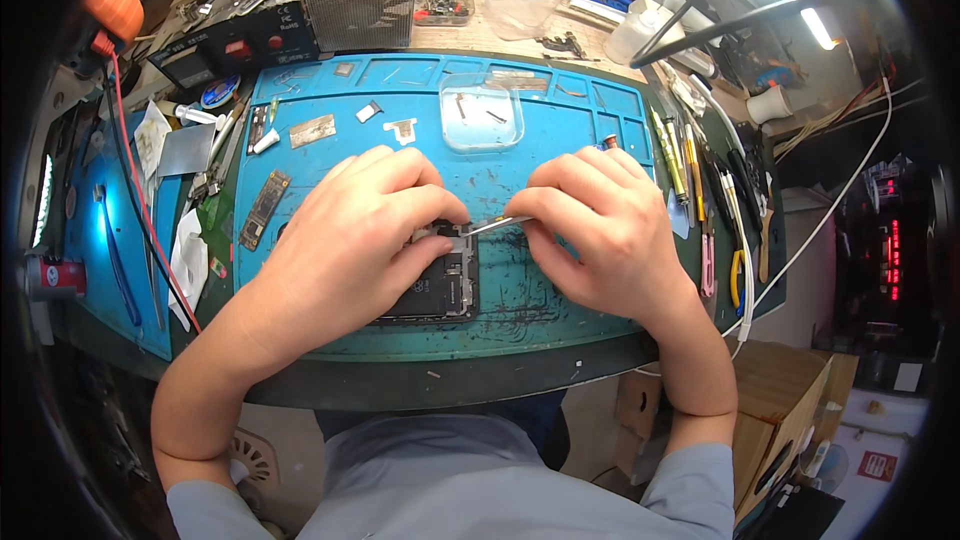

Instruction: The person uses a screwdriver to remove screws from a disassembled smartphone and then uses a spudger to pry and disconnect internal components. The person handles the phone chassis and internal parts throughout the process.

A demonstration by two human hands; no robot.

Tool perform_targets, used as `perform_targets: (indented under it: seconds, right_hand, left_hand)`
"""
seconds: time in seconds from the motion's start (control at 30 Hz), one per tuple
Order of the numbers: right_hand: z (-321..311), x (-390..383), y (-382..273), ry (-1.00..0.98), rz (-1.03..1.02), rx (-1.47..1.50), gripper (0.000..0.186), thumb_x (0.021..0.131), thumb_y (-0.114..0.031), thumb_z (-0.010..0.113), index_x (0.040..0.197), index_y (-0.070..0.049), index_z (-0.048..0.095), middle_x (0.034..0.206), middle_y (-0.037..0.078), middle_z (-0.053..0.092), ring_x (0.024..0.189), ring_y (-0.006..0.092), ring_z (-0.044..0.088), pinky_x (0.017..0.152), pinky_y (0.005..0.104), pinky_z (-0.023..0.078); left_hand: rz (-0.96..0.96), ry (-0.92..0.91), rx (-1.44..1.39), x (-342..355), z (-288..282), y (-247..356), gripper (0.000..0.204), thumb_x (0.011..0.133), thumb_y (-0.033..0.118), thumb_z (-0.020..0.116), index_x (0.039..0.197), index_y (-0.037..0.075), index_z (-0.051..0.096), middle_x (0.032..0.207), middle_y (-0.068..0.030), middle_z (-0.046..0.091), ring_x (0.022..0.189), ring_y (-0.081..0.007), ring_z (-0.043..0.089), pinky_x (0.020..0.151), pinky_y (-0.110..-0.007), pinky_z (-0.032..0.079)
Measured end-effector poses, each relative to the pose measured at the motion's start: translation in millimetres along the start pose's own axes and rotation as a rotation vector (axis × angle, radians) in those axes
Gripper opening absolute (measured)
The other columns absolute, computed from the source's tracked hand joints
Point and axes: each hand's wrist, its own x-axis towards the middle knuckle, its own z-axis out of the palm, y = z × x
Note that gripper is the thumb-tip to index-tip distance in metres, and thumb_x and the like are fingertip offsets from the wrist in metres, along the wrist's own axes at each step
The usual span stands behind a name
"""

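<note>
An opened phone [428, 292] lies on the blue work mat, its dark battery and inner parts showing. My left hand [365, 230] covers its left and upper part. The thumb and forefinger close on the phone's top end, and what lies between their tips is mostly hidden. From the right, my right hand [600, 225] pinches slim silver tweezers [493, 226]. Their tip points left and reaches the phone's top right corner, close to the left fingertips. A bare circuit board [266, 208] lies left of my left hand.
The blue mat [540, 290] also bears a clear plastic tray [481, 120] with small parts and a white bracket-like piece [401, 131]. Screwdrivers [691, 155] and cables line the right side. A power supply box [235, 48] stands at the back left, beside a red cable [131, 140].
</note>
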Motion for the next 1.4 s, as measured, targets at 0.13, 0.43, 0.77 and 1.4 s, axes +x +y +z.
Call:
perform_targets:
  seconds: [0.13, 0.43, 0.77, 1.4]
  right_hand:
    - [2.0, -2.7, 4.8, -0.016, 0.067, 0.122, 0.014, 0.077, -0.004, 0.073, 0.089, -0.011, 0.069, 0.086, 0.002, 0.063, 0.078, 0.0233, 0.062, 0.069, 0.0371, 0.046]
    - [4.0, -8.2, 11.5, 0.023, 0.087, 0.108, 0.011, 0.079, -0.005, 0.072, 0.088, -0.01, 0.068, 0.085, 0.003, 0.061, 0.081, 0.0246, 0.062, 0.07, 0.0386, 0.048]
    - [-4.6, -22.7, 1.9, 0.059, 0.413, 0.075, 0.016, 0.085, -0.01, 0.079, 0.098, -0.008, 0.071, 0.081, 0.005, 0.064, 0.069, 0.0241, 0.069, 0.06, 0.0353, 0.053]
    - [-36.8, -39.0, 41.0, 0.075, 0.71, -0.106, 0.018, 0.093, -0.018, 0.076, 0.104, -0.004, 0.073, 0.079, 0.008, 0.071, 0.063, 0.0182, 0.066, 0.061, 0.0331, 0.05]
  left_hand:
    - [0.0, -0.029, 0.016, 1.5, -0.9, -1.1, 0.02, 0.082, 0.006, 0.079, 0.101, 0.006, 0.073, 0.096, -0.0073, 0.064, 0.094, -0.0295, 0.062, 0.084, -0.039, 0.048]
    - [-0.033, -0.032, 0.041, 5.9, 0.3, -1.1, 0.012, 0.083, 0.006, 0.079, 0.093, 0.006, 0.073, 0.094, -0.007, 0.066, 0.092, -0.0271, 0.063, 0.082, -0.038, 0.048]
    - [-0.077, -0.083, 0.087, 10.4, -4.9, 6.2, 0.016, 0.08, 0.001, 0.08, 0.093, 0.005, 0.073, 0.095, -0.0065, 0.068, 0.09, -0.0263, 0.064, 0.081, -0.037, 0.049]
    - [-0.091, -0.042, 0.018, 9.3, 0.6, 7.3, 0.021, 0.077, 0.005, 0.085, 0.092, 0.004, 0.071, 0.091, -0.0063, 0.063, 0.084, -0.023, 0.06, 0.073, -0.034, 0.048]
